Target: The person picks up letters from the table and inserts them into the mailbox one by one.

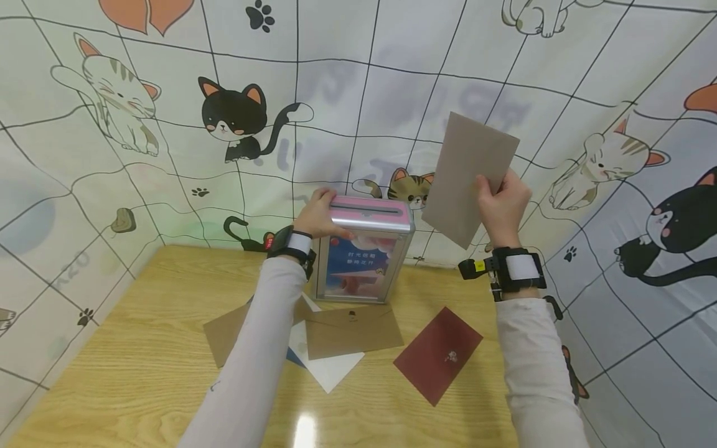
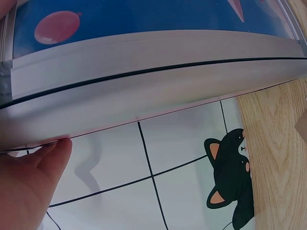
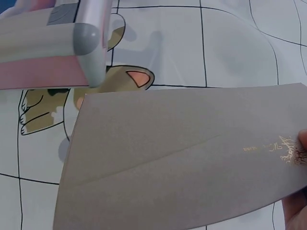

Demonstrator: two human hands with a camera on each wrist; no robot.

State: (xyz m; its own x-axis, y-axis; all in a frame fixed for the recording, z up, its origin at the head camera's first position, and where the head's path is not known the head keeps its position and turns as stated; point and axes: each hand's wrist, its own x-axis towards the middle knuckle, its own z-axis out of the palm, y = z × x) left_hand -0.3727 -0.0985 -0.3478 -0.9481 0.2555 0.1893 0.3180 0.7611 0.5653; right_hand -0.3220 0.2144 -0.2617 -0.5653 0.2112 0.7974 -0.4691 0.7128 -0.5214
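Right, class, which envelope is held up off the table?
The grey-brown envelope, gripped by the right hand. It alone is in the air; the dark red one and the brown ones lie on the table.

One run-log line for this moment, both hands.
left hand: grips pink-topped box | right hand: holds grey-brown envelope, raised, apart from box | table: red envelope lying flat

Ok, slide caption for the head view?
Left hand grips pink-topped slotted letter box; right hand holds taupe envelope aloft.
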